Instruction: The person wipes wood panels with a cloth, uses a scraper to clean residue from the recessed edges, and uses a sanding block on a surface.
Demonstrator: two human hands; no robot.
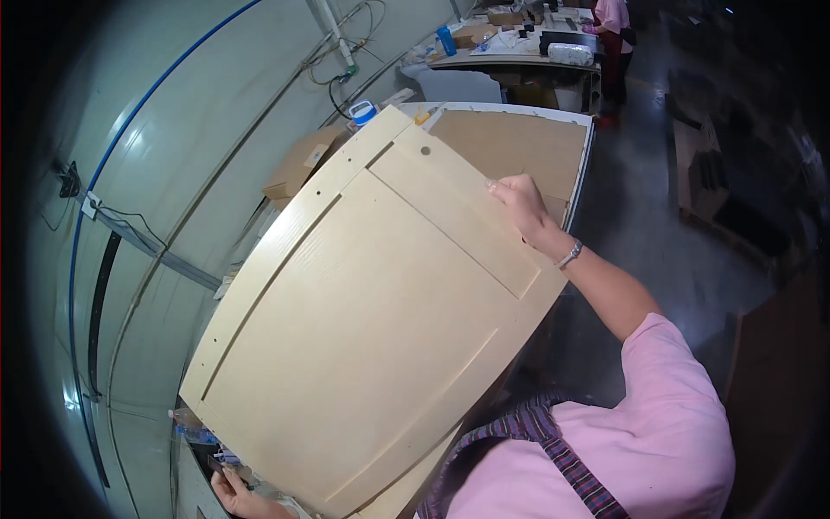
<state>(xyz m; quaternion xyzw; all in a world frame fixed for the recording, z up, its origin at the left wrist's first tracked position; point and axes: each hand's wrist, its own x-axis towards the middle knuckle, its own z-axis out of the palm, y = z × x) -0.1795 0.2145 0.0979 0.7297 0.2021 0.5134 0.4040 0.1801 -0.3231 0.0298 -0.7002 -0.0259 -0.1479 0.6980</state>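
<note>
A large pale cream cabinet door panel [363,320] with a recessed centre and small drilled holes fills the middle of the view, tilted up off the workbench. My right hand [519,203] grips its right edge near the far end, a bracelet on the wrist. My left hand [235,493] is at the panel's near bottom corner, partly hidden under it, fingers closed around a small dark thing I cannot identify.
The workbench [581,164] carries a brown board beyond the panel. A cardboard box [303,164] and a blue-lidded tub [363,112] sit by the white wall. Farther off, another person [614,26] stands at a cluttered table [519,59]. Dark floor lies to the right.
</note>
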